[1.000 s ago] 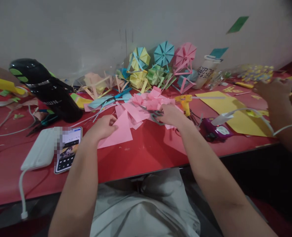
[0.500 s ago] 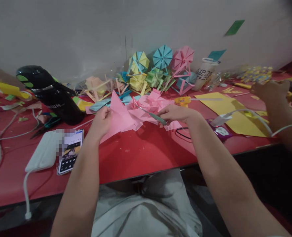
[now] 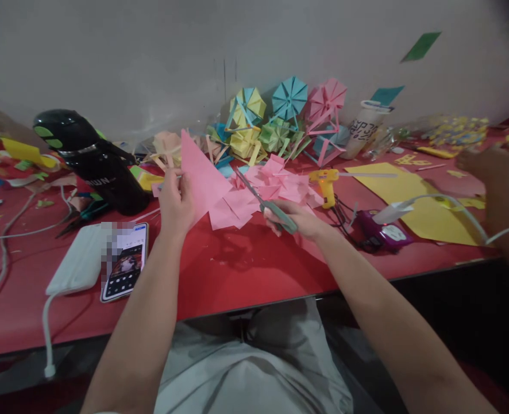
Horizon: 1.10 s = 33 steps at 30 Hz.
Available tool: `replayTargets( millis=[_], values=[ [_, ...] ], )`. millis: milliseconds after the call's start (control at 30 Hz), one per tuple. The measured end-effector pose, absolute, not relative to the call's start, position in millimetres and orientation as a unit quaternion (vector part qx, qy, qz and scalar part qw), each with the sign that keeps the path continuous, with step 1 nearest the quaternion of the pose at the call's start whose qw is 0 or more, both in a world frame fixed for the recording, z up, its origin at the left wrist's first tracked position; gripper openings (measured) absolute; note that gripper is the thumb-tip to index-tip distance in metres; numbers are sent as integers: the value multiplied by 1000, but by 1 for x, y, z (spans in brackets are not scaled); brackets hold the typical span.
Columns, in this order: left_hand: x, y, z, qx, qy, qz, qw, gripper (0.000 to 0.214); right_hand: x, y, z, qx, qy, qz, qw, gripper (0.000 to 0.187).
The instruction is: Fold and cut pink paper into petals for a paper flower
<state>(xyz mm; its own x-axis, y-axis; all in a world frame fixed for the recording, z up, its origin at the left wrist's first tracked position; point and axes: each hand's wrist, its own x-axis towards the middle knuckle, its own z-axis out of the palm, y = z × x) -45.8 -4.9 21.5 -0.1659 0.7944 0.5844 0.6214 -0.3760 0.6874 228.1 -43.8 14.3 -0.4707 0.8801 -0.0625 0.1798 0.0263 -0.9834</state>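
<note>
My left hand [image 3: 176, 198] pinches a sheet of pink paper [image 3: 201, 179] by its left side and holds it upright above the red table. In my right hand [image 3: 292, 217] is a pair of scissors [image 3: 279, 215] with grey-green handles, fingers wrapped round them. The blades point up and to the left, a little right of the sheet and apart from its edge as far as I can see. Behind and below them lies a heap of pink paper pieces [image 3: 276, 187], some of them folded.
Folded paper wheels [image 3: 289, 98] stand along the wall. A yellow glue gun [image 3: 324, 183] and a purple power socket [image 3: 384, 233] lie right. A black bottle [image 3: 95, 167], a phone [image 3: 127, 264] and a white power bank [image 3: 77, 261] are left. Another person's hand [image 3: 491, 164] is far right.
The scissors have come up into clear view, pointing up-left, as my right hand turned. My left hand has lifted the pink sheet more upright. The other person's hand shifted right.
</note>
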Motion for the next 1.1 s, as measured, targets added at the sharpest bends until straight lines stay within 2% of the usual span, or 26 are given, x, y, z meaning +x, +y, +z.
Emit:
replayTargets(
  millis=[633, 1100],
  values=[
    [-46, 3, 16, 625, 571, 524, 98, 28, 226, -50, 7, -408, -644, 566, 315, 46],
    [-45, 0, 20, 631, 576, 513, 83, 28, 226, -49, 6, -416, -639, 568, 309, 45]
  ],
)
